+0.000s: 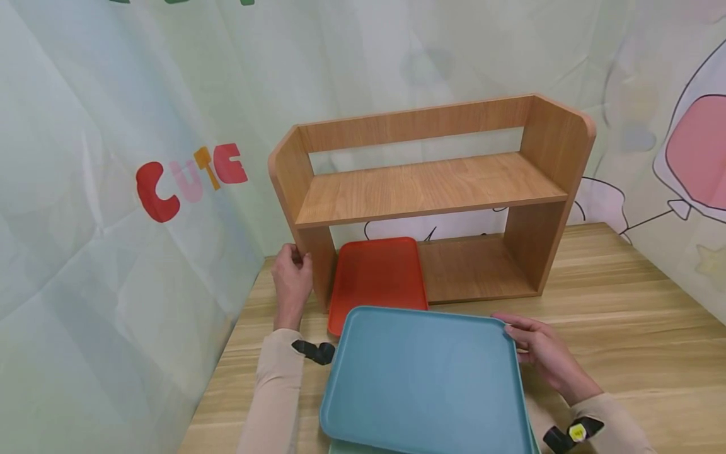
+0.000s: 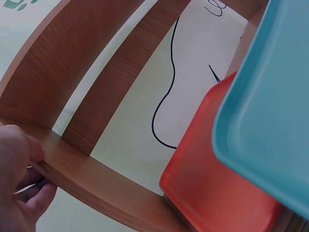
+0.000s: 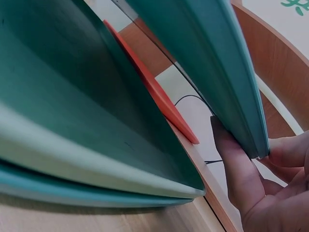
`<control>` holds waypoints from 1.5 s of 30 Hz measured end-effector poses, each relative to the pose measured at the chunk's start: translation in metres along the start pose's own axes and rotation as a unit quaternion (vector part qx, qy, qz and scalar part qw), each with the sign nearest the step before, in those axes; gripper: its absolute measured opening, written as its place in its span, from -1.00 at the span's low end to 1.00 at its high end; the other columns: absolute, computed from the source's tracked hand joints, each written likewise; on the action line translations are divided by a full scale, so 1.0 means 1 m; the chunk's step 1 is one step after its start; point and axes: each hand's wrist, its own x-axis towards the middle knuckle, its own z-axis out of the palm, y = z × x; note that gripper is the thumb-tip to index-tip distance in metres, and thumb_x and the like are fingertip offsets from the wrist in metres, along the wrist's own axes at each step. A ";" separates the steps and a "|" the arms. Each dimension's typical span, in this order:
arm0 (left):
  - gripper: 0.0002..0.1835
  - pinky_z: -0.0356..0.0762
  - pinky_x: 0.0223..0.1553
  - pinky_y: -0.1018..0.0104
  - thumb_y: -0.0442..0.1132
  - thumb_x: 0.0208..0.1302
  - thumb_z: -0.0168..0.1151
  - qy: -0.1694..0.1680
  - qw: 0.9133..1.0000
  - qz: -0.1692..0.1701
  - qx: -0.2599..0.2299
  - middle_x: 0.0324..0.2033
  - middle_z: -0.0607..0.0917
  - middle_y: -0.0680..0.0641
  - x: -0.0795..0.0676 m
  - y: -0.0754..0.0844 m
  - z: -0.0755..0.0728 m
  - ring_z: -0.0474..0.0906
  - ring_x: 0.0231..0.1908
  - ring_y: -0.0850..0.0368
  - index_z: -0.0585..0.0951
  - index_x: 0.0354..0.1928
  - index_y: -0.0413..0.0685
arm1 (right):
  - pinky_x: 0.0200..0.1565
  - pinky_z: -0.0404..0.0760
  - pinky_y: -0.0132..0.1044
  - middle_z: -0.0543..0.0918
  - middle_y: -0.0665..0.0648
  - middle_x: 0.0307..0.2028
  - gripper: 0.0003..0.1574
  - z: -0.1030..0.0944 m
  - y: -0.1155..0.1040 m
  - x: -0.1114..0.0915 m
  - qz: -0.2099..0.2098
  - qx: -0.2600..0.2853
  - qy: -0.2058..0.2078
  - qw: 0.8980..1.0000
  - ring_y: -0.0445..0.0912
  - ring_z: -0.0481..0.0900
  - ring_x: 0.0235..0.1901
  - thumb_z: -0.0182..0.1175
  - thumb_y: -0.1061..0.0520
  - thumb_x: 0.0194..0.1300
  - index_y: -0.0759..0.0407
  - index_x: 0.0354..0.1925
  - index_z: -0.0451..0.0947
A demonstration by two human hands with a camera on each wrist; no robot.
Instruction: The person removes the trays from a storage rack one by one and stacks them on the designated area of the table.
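Note:
A blue rectangular tray (image 1: 428, 378) is raised above the table, its far right corner pinched by my right hand (image 1: 547, 353). In the right wrist view the thumb and fingers (image 3: 236, 174) lie on opposite faces of that tray. My left hand (image 1: 292, 280) grips the left side panel of a wooden two-tier shelf (image 1: 431, 189), thumb and fingers on either side of its edge. A red tray (image 1: 377, 277) lies on the shelf's lower board at the left, its near end jutting out. Below the raised tray, a pale green tray (image 3: 111, 150) rests on another blue tray (image 3: 96, 193).
The shelf stands at the back of a wood-grain table (image 1: 612, 315). Its lower board (image 1: 476, 268) shows right of the red tray. A printed cloth (image 1: 130, 302) hangs along the left, back and right sides.

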 end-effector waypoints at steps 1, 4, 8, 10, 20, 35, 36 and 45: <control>-0.83 0.55 -0.19 0.10 -0.37 0.27 0.11 0.000 1.000 0.001 0.000 -0.23 0.62 -0.30 0.000 0.000 0.000 0.56 -0.23 -0.14 0.48 -0.16 -0.35 | -0.15 0.68 -0.28 0.64 -0.20 -0.09 -0.46 0.000 0.000 0.000 0.001 -0.003 0.001 1.000 -0.24 0.64 -0.15 0.00 0.06 0.44 0.18 0.32 0.34; -0.83 0.55 -0.20 0.10 -0.37 0.27 0.10 0.001 1.000 0.002 0.000 -0.23 0.62 -0.30 0.000 0.000 0.001 0.56 -0.23 -0.13 0.49 -0.15 -0.34 | -0.16 0.68 -0.28 0.65 -0.19 -0.10 -0.46 0.001 -0.001 0.000 -0.002 -0.009 -0.001 1.000 -0.23 0.64 -0.16 0.00 0.06 0.44 0.20 0.31 0.34; -0.83 0.55 -0.21 0.10 -0.36 0.26 0.11 0.002 1.000 0.004 0.001 -0.23 0.62 -0.30 0.000 0.000 0.000 0.56 -0.24 -0.13 0.49 -0.16 -0.35 | -0.14 0.68 -0.26 0.64 -0.20 -0.09 -0.44 0.001 -0.001 -0.001 -0.002 -0.021 -0.007 1.000 -0.22 0.64 -0.13 -0.02 0.05 0.45 0.22 0.33 0.31; -0.83 0.54 -0.21 0.11 -0.36 0.26 0.12 0.002 1.000 0.005 0.001 -0.24 0.62 -0.30 0.000 0.000 0.000 0.55 -0.25 -0.13 0.49 -0.17 -0.35 | -0.12 0.68 -0.23 0.64 -0.20 -0.08 -0.43 0.002 -0.001 -0.001 0.005 -0.027 -0.004 1.000 -0.21 0.64 -0.12 -0.02 0.05 0.45 0.23 0.33 0.29; -0.82 0.54 -0.19 0.11 -0.36 0.26 0.12 -0.004 1.000 -0.003 -0.002 -0.21 0.62 -0.30 0.000 0.000 0.000 0.56 -0.23 -0.13 0.49 -0.15 -0.34 | -0.12 0.69 -0.19 0.63 -0.17 -0.07 -0.45 0.001 0.000 0.000 0.017 -0.031 -0.012 0.999 -0.19 0.65 -0.13 -0.01 0.05 0.44 0.21 0.32 0.32; -0.82 0.53 -0.20 0.11 -0.36 0.27 0.11 -0.004 1.000 -0.004 -0.002 -0.21 0.63 -0.30 -0.001 -0.001 0.001 0.55 -0.23 -0.12 0.49 -0.15 -0.34 | -0.12 0.68 -0.20 0.66 -0.17 -0.08 -0.47 -0.001 0.002 0.002 0.027 -0.026 -0.029 0.999 -0.19 0.66 -0.13 0.00 0.04 0.44 0.18 0.30 0.36; -0.82 0.54 -0.20 0.11 -0.35 0.27 0.11 -0.005 1.000 -0.005 -0.003 -0.21 0.63 -0.29 -0.001 -0.001 0.000 0.55 -0.23 -0.12 0.49 -0.15 -0.33 | -0.12 0.68 -0.19 0.66 -0.17 -0.08 -0.46 -0.001 0.002 0.002 0.028 -0.028 -0.030 0.999 -0.19 0.66 -0.13 0.00 0.04 0.43 0.19 0.31 0.35; -0.82 0.52 -0.20 0.11 -0.36 0.27 0.10 -0.004 1.000 -0.004 -0.002 -0.22 0.63 -0.30 0.000 -0.001 0.001 0.55 -0.24 -0.13 0.49 -0.15 -0.34 | -0.15 0.69 -0.20 0.66 -0.15 -0.06 -0.45 -0.003 0.003 0.002 0.018 -0.029 -0.047 0.998 -0.18 0.66 -0.14 0.00 0.04 0.44 0.23 0.30 0.34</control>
